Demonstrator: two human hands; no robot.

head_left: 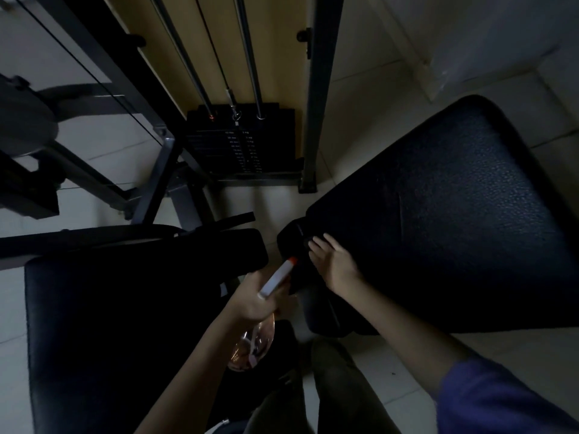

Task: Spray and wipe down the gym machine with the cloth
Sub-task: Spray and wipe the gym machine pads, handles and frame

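Observation:
My left hand (pixel 250 300) grips a spray bottle (pixel 277 278) with a white head, an orange nozzle tip and a clear body hanging below the hand. The nozzle points toward the lower left end of a large black padded rest (pixel 454 214) of the gym machine. My right hand (pixel 335 264) lies flat there, its fingers fairly straight, pressing on what looks like a dark cloth (pixel 291 242). The dim light makes the cloth hard to tell from the pad.
A second black pad (pixel 125 324) fills the lower left. Behind it stand the weight stack (pixel 241 142) with guide rods and cable, and a grey frame post (pixel 316 120). Pale floor tiles surround the machine. My legs (pixel 338 386) are at the bottom.

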